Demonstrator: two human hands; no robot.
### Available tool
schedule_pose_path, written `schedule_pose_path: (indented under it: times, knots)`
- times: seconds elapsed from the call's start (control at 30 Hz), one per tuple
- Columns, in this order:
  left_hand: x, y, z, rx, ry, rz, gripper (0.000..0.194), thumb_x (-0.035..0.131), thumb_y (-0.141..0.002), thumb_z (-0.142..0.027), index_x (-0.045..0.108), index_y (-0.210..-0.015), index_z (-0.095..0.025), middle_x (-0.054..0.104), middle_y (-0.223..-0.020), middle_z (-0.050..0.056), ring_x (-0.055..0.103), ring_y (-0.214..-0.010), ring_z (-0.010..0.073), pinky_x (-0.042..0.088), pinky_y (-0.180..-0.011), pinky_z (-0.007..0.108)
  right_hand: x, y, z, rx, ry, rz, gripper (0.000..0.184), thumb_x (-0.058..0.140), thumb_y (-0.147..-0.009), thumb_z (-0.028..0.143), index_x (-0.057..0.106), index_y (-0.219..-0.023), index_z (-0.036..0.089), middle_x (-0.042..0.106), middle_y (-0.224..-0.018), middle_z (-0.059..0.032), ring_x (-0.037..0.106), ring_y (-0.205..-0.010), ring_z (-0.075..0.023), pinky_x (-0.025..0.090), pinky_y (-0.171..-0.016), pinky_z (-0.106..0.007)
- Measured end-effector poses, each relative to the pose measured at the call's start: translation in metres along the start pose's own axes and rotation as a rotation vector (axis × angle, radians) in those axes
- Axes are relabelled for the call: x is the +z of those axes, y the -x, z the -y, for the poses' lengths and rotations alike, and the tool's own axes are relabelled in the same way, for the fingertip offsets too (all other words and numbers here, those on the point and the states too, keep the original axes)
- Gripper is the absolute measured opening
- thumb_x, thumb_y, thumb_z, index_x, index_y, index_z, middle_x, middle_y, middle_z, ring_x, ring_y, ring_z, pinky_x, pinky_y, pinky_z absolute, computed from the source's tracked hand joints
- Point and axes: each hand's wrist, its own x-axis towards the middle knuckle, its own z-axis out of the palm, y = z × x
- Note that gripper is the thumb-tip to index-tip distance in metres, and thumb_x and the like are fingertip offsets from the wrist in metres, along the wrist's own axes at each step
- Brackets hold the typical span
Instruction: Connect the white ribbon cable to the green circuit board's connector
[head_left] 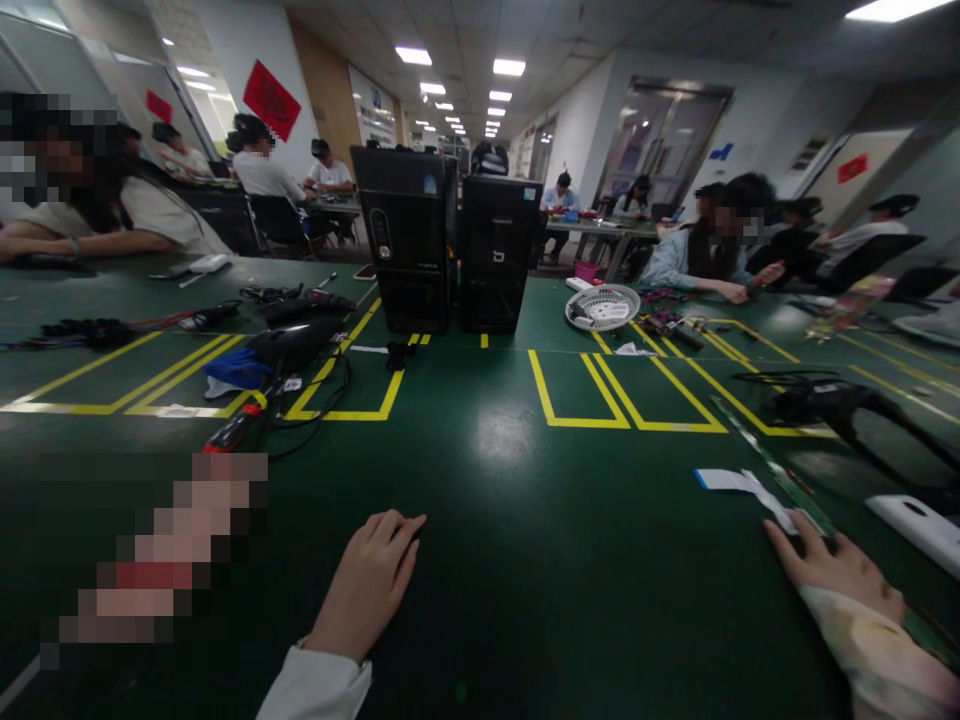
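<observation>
My left hand (369, 578) is over the green tabletop (540, 590), left of the middle. Its thumb and forefinger are pressed together, and whatever they may pinch is too small to make out. At the right, my right hand (840, 568) is closed over a long, narrow green circuit board (776, 465), which shows on both sides of the hand. A white flat ribbon cable (731, 480) with a blue end runs from beside the board to the fingertips. Part of the board is hidden under the hand.
Two black computer towers (409, 240) stand at the back. A screwdriver (234, 430), blue cloth (238, 369) and black cables lie left, beside a pixelated patch. A white basket (602, 307), black frame (847, 405) and white casing (919, 530) are right. Several people sit around.
</observation>
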Motion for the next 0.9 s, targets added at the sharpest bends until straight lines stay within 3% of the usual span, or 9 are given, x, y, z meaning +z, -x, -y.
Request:
schedule_pose_path:
  times: [0.1,0.4,0.6,0.77,0.9]
  knots:
    - [-0.0015,-0.0008,-0.0021,-0.002,0.002,-0.014,0.034,0.040,-0.093,-0.024,0.056,-0.122,-0.020,0.057,-0.105,0.007,0.055,-0.098,0.0215,0.048,-0.086,0.039,-0.0014,-0.0064,0.0005,0.174,-0.108,0.089,0.077,0.023,-0.081,0.069,0.043,-0.138,0.021,0.040,-0.136,-0.0268,0.040,-0.122,-0.0456,0.030,-0.087,-0.060]
    - [0.0006,0.0000,0.0002,-0.032,0.019,0.015,0.035,0.040,-0.092,-0.027,0.055,-0.124,-0.022,0.056,-0.107,0.007,0.054,-0.098,0.0217,0.048,-0.086,0.040,0.0008,-0.0096,-0.0044,0.158,-0.185,0.042,0.072,0.027,-0.081,0.067,0.049,-0.133,0.023,0.041,-0.135,-0.0269,0.039,-0.123,-0.0439,0.027,-0.088,-0.062]
    - [-0.0020,-0.0013,-0.0014,-0.037,0.039,0.011,0.035,0.039,-0.092,-0.027,0.056,-0.123,-0.022,0.057,-0.106,0.006,0.056,-0.098,0.0218,0.049,-0.085,0.041,-0.0003,-0.0084,0.0006,0.181,-0.182,0.067,0.074,0.022,-0.083,0.066,0.050,-0.131,0.018,0.036,-0.138,-0.0278,0.034,-0.127,-0.0434,0.026,-0.090,-0.061]
    - [-0.0024,-0.0016,-0.0010,-0.042,0.038,0.028,0.035,0.040,-0.092,-0.027,0.056,-0.122,-0.021,0.057,-0.106,0.006,0.056,-0.097,0.0219,0.049,-0.085,0.040,0.0015,-0.0050,0.0018,0.140,-0.209,0.000,0.066,0.027,-0.083,0.062,0.054,-0.125,0.019,0.046,-0.128,-0.0285,0.038,-0.123,-0.0437,0.026,-0.087,-0.064]
    - [-0.0027,-0.0012,-0.0016,-0.036,0.036,0.023,0.034,0.040,-0.092,-0.026,0.056,-0.123,-0.022,0.057,-0.106,0.006,0.056,-0.098,0.0213,0.048,-0.086,0.040,-0.0049,0.0002,0.0047,0.109,-0.178,0.004,0.071,0.019,-0.085,0.061,0.053,-0.124,0.012,0.042,-0.130,-0.0302,0.034,-0.127,-0.0421,0.027,-0.090,-0.063]
